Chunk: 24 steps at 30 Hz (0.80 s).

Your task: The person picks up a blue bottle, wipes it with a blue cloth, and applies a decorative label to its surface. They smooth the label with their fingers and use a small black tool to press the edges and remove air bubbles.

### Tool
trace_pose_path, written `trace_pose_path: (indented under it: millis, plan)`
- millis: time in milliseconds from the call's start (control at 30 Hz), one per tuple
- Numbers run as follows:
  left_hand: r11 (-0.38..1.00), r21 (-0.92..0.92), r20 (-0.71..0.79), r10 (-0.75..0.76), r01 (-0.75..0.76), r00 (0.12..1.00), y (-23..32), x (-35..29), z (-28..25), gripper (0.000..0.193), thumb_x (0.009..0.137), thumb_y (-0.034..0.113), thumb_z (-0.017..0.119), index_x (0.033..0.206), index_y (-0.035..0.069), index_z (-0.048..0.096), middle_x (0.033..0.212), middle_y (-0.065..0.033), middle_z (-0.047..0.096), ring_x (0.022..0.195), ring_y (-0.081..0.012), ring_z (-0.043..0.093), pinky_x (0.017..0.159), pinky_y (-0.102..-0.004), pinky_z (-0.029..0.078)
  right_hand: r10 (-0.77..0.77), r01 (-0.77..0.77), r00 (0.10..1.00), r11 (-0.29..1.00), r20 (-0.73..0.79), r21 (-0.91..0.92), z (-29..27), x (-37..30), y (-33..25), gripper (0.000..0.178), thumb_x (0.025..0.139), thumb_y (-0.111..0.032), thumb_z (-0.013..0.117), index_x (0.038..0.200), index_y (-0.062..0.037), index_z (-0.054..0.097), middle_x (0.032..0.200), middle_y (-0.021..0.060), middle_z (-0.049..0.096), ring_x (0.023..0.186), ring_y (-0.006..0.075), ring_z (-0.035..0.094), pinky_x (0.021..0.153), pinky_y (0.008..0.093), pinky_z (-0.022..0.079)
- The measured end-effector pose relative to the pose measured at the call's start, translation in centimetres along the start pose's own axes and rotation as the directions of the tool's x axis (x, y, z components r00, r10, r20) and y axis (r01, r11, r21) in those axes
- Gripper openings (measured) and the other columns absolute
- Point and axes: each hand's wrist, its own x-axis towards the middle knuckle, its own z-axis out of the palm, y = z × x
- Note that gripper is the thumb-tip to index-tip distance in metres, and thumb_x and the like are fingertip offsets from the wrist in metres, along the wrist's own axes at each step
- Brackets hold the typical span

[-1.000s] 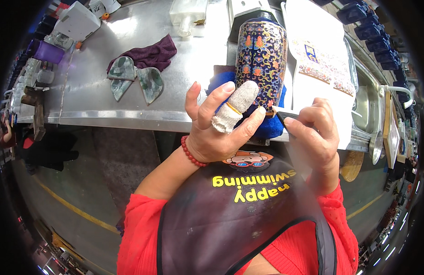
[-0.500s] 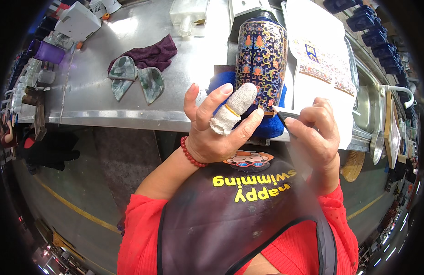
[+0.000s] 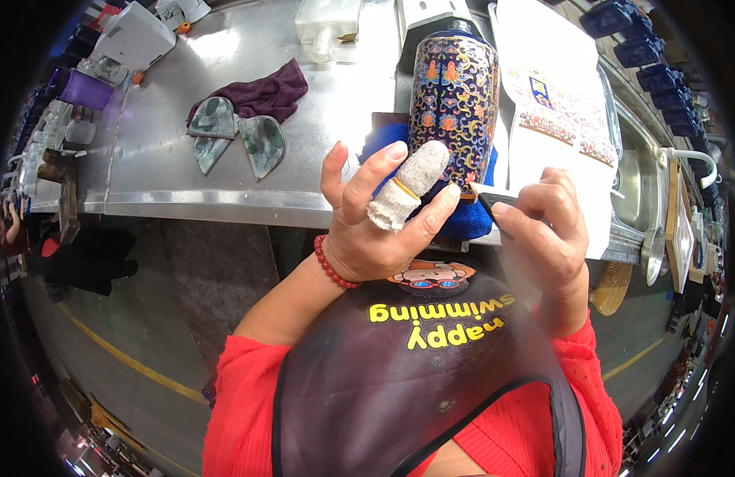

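Observation:
A dark blue bottle [image 3: 455, 103] with a dense floral pattern lies on its side on a blue cloth [image 3: 471, 224], its neck pointing away from me. My left hand [image 3: 375, 226] has its fingers spread beside the base end. A knitted off-white finger cover [image 3: 423, 168] is on its index finger, and the thumb tip meets the bottle's lower edge. Between the thumb and fingers of my right hand [image 3: 552, 226] is a slim dark-handled tool [image 3: 488, 208]. Its pale tip is at the base edge, close to my left thumb; the exact contact is too small to tell.
On the metal table [image 3: 161, 127] lie a purple cloth [image 3: 276, 89] and three green marbled flat pieces [image 3: 262, 149]. A clear glass bottle [image 3: 324, 36] is at the back. A printed pattern sheet [image 3: 554, 119] and a sink [image 3: 636, 179] are at right.
The bottle's pattern has turned slightly. My left hand has shifted a little to the right with it, and the right hand stays nearly in place with the tool.

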Motion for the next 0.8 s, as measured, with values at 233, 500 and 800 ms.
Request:
trace_pose_path:
  millis: [233, 500, 800]
  plan:
    - [0.992, -0.089, 0.034, -0.081, 0.084, 0.996, 0.0, 0.7, -0.7, 0.017, 0.081, 0.021, 0.074, 0.098, 0.022, 0.075, 0.119, -0.0107, 0.066, 0.127, -0.0313, 0.051, 0.117, -0.0630, 0.022, 0.070, -0.070, 0.997, 0.997, -0.014, 0.039, -0.1, 0.4, -0.3, 0.038, 0.062, 0.008, 0.076, 0.099, -0.0018, 0.070, 0.084, 0.0068, 0.055, 0.066, 0.0206, 0.050, 0.058, 0.0347, 0.040]
    - [0.804, -0.396, 0.225, -0.383, 0.444, 0.896, 0.9, 3.5, -0.2, 0.029, 0.076, 0.009, 0.072, 0.103, 0.005, 0.061, 0.117, -0.0247, 0.061, 0.130, -0.0481, 0.044, 0.115, -0.0559, 0.024, 0.420, -0.416, 0.906, 0.856, 0.058, 0.308, -0.4, -0.2, -1.2, 0.027, 0.079, 0.004, 0.078, 0.104, 0.0023, 0.067, 0.087, 0.0122, 0.064, 0.072, 0.0204, 0.061, 0.061, 0.0304, 0.047]
    - [0.549, -0.464, 0.410, -0.563, 0.695, 0.718, 1.9, 3.4, 0.1, 0.030, 0.078, 0.005, 0.066, 0.106, 0.004, 0.057, 0.112, -0.0176, 0.056, 0.120, -0.0376, 0.047, 0.109, -0.0475, 0.031, 0.705, -0.646, 0.682, 0.458, 0.193, 0.610, 2.2, -2.3, -1.2, 0.019, 0.090, -0.005, 0.072, 0.106, 0.0008, 0.067, 0.091, 0.0078, 0.067, 0.080, 0.0123, 0.063, 0.071, 0.0267, 0.050]
